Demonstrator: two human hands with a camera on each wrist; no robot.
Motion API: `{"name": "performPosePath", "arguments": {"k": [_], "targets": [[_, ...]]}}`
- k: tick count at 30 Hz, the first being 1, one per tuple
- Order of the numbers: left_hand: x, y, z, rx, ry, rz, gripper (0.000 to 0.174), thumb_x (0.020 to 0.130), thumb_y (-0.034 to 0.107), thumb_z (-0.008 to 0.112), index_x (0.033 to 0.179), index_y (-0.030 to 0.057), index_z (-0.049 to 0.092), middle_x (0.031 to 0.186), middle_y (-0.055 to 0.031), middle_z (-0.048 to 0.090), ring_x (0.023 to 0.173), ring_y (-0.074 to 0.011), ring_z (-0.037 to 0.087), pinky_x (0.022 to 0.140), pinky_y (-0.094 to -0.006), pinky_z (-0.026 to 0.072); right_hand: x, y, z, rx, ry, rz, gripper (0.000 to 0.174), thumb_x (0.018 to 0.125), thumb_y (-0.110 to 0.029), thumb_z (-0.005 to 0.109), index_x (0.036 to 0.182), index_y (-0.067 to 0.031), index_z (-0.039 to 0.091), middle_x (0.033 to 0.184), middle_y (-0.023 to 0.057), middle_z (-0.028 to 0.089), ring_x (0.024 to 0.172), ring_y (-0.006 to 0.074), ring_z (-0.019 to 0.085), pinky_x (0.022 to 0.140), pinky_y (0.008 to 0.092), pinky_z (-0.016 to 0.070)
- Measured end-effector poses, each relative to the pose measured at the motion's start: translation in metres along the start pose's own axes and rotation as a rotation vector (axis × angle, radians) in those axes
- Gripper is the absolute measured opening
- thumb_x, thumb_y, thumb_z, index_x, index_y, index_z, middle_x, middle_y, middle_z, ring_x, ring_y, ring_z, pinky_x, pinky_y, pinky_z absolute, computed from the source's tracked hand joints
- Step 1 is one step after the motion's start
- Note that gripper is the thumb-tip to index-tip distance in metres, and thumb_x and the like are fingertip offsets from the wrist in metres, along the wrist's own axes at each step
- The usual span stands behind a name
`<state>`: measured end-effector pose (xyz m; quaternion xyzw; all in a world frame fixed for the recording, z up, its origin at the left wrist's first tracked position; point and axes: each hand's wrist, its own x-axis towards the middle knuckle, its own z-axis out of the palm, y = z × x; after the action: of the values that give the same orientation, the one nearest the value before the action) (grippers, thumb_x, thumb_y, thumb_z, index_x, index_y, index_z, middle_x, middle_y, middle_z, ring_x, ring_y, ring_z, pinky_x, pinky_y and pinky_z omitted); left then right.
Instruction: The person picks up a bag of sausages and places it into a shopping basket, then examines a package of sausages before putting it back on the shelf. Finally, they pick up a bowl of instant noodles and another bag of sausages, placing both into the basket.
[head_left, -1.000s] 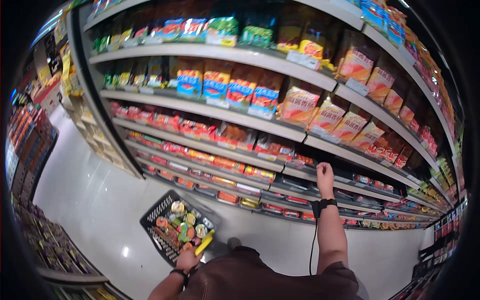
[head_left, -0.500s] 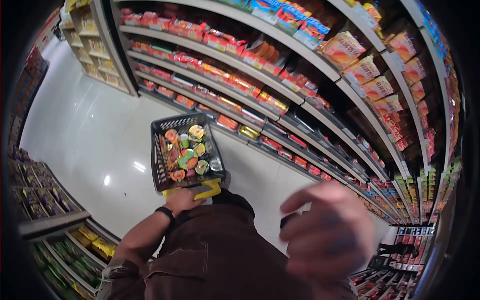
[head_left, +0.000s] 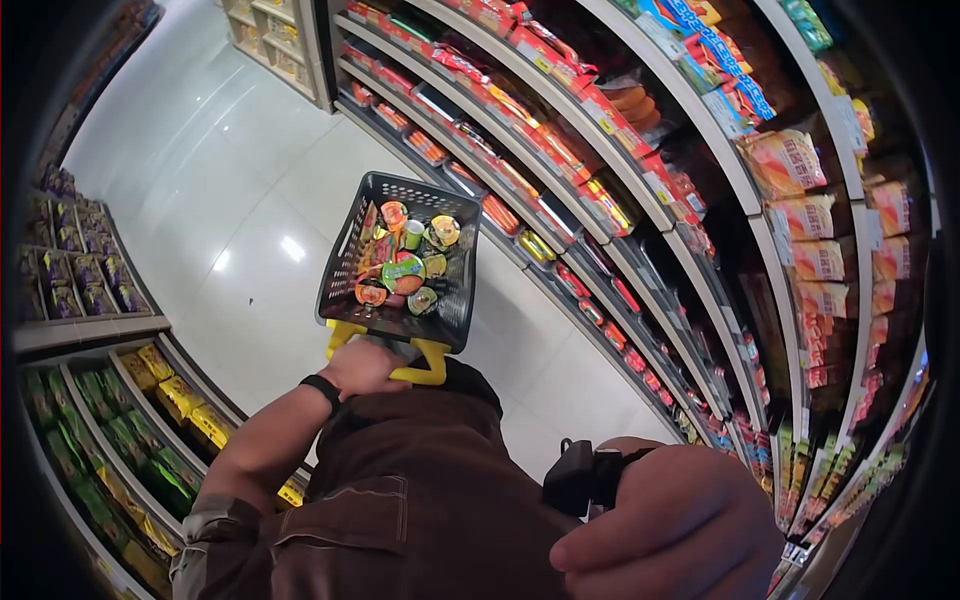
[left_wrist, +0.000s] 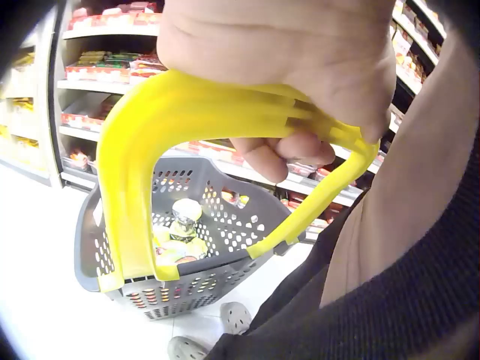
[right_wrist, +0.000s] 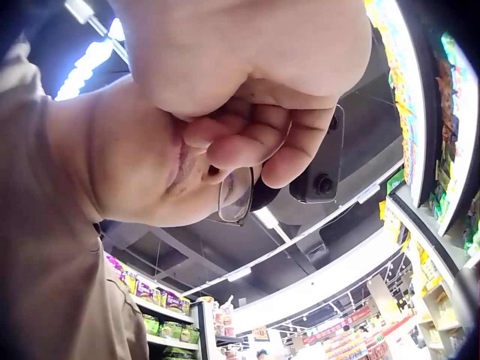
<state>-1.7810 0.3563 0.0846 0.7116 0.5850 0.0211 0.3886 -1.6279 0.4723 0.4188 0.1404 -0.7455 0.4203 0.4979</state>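
Observation:
My left hand (head_left: 360,368) grips the yellow handle (head_left: 432,362) of a dark shopping basket (head_left: 462,262) beside my waist. In the left wrist view the fingers of that hand (left_wrist: 277,45) wrap around the handle (left_wrist: 124,180), above the perforated basket (left_wrist: 86,240). Inside lie several round-lidded cups and packets (head_left: 403,272). My right hand (head_left: 672,530) is raised close to the head camera, fingers bent. In the right wrist view this hand (right_wrist: 247,82) has its fingers curled towards the palm, in front of the lower face, with nothing visible in them.
Shelves (head_left: 715,65) with packaged sausages and snacks run along the right side. At the left stand bins of green and yellow packets (head_left: 185,398) and a rack of purple packets (head_left: 90,270). Pale tiled floor (head_left: 260,200) lies between them.
My right hand has come back from the shelf and up close to the head camera. The view has turned, with the shelves now more to the right. My left hand still holds the handle.

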Motion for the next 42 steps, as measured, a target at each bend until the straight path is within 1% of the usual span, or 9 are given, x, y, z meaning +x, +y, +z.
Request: {"name": "performPosePath", "arguments": {"k": [7, 9, 13, 19, 22, 24, 25, 33, 42], "targets": [[0.010, -0.001, 0.013, -0.010, -0.007, 0.097, 0.041, 0.087, 0.050, 0.059, 0.100, 0.0122, 0.068, 0.082, -0.0130, 0.069, 0.077, -0.0329, 0.066, 0.069, -0.0437, 0.0520, -0.016, 0.025, -0.053, -0.029, -0.029, -0.127, 0.020, 0.083, -0.012, 0.053, 0.065, -0.0038, 0.051, 0.057, 0.0050, 0.048, 0.049, 0.0169, 0.047, 0.052, 0.0344, 0.0516], [0.008, 0.000, 0.012, -0.076, 0.008, 0.083, 0.041, 0.088, 0.049, 0.059, 0.102, 0.0117, 0.068, 0.083, -0.0131, 0.069, 0.078, -0.0333, 0.066, 0.071, -0.0435, 0.0524, -0.025, 0.024, -0.083, 0.099, -0.241, 0.163, 0.020, 0.081, -0.007, 0.059, 0.062, -0.0015, 0.059, 0.066, 0.0075, 0.064, 0.059, 0.0163, 0.065, 0.057, 0.0345, 0.0580], [0.013, 0.000, 0.001, -0.173, -0.092, -0.055, 0.040, 0.090, 0.046, 0.058, 0.105, 0.0094, 0.067, 0.091, -0.0148, 0.068, 0.085, -0.0339, 0.065, 0.077, -0.0419, 0.0521, -0.033, 0.047, -0.072, 0.093, 0.052, 0.135, 0.027, 0.088, -0.016, 0.052, 0.063, -0.0043, 0.051, 0.057, 0.0049, 0.048, 0.049, 0.0171, 0.047, 0.050, 0.0344, 0.0508], [0.041, -0.073, -0.035, -0.616, 0.298, -0.273, 0.025, 0.092, 0.026, 0.059, 0.098, 0.0022, 0.066, 0.096, -0.0156, 0.065, 0.092, -0.0304, 0.064, 0.082, -0.0375, 0.0494, -0.054, 0.089, -0.072, 0.095, 0.127, 0.010, 0.025, 0.085, -0.015, 0.053, 0.062, -0.0046, 0.051, 0.056, 0.0045, 0.047, 0.048, 0.0165, 0.047, 0.048, 0.0328, 0.0498], [0.063, -0.146, -0.031, -0.526, 0.396, -0.402, 0.022, 0.093, 0.021, 0.055, 0.104, 0.0022, 0.062, 0.098, -0.0113, 0.064, 0.090, -0.0231, 0.062, 0.084, -0.0333, 0.0483, -0.070, 0.097, -0.083, 0.114, -0.238, 0.227, 0.024, 0.091, -0.015, 0.053, 0.072, -0.0004, 0.058, 0.068, 0.0082, 0.056, 0.062, 0.0204, 0.055, 0.062, 0.0361, 0.0527], [0.083, -0.201, -0.016, -0.554, 0.407, -0.481, 0.027, 0.092, 0.021, 0.055, 0.109, 0.0014, 0.061, 0.105, -0.0141, 0.063, 0.097, -0.0254, 0.061, 0.087, -0.0347, 0.0478, -0.094, 0.103, -0.068, -0.569, -0.356, 1.053, 0.017, 0.066, -0.018, 0.068, 0.072, -0.0022, 0.063, 0.067, 0.0059, 0.055, 0.058, 0.0235, 0.054, 0.052, 0.0321, 0.0443], [0.095, -0.217, -0.014, -0.565, 0.386, -0.572, 0.030, 0.091, 0.022, 0.056, 0.113, 0.0010, 0.060, 0.110, -0.0162, 0.062, 0.101, -0.0270, 0.061, 0.088, -0.0356, 0.0477, -0.145, 0.139, -0.072, -0.196, 0.010, 0.979, 0.012, 0.069, -0.014, 0.069, 0.070, -0.0044, 0.063, 0.066, 0.0069, 0.058, 0.058, 0.0247, 0.055, 0.052, 0.0328, 0.0422], [0.143, -0.293, 0.045, -0.322, 0.298, -0.952, 0.074, 0.082, 0.034, 0.063, 0.141, -0.0027, 0.037, 0.135, -0.0290, 0.047, 0.122, -0.0430, 0.050, 0.102, -0.0454, 0.0432, -0.346, 0.216, -0.033, -0.441, 0.016, 1.641, 0.023, 0.093, -0.013, 0.060, 0.077, 0.0026, 0.061, 0.065, 0.0119, 0.060, 0.056, 0.0179, 0.057, 0.054, 0.0309, 0.0443], [0.178, -0.311, 0.073, -0.540, 0.396, -0.904, 0.033, 0.092, 0.023, 0.053, 0.115, -0.0012, 0.053, 0.099, -0.0272, 0.066, 0.098, -0.0441, 0.062, 0.084, -0.0488, 0.0482, -0.421, 0.320, -0.004, -0.369, -0.280, 1.766, 0.021, 0.091, -0.022, 0.060, 0.090, -0.0014, 0.063, 0.076, 0.0149, 0.064, 0.068, 0.0312, 0.062, 0.063, 0.0375, 0.0484]]}}
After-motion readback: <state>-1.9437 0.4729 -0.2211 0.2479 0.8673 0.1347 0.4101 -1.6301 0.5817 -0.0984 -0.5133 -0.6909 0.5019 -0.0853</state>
